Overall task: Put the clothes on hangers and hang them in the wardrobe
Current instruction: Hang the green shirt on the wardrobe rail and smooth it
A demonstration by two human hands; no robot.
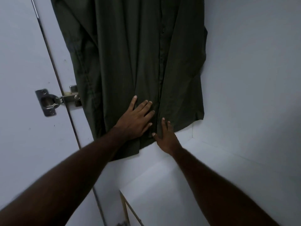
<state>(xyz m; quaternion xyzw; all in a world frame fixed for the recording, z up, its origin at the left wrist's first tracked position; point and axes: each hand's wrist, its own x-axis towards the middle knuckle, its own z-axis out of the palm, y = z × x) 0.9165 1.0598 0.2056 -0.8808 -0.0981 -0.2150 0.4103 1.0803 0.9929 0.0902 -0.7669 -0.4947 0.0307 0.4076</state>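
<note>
A dark green button-up shirt [130,54] hangs inside the white wardrobe, its top and hanger out of view above the frame. My left hand [136,119] lies flat on the lower front of the shirt, fingers straight and spread. My right hand [164,137] rests with straight fingers against the shirt's bottom hem, just right of the button placket. Both hands touch the fabric close together near the hem.
The open wardrobe door [21,62] stands at the left with a metal hinge [53,101] beside the shirt. The white back wall [252,62] and the wardrobe floor [187,176] lie to the right and below.
</note>
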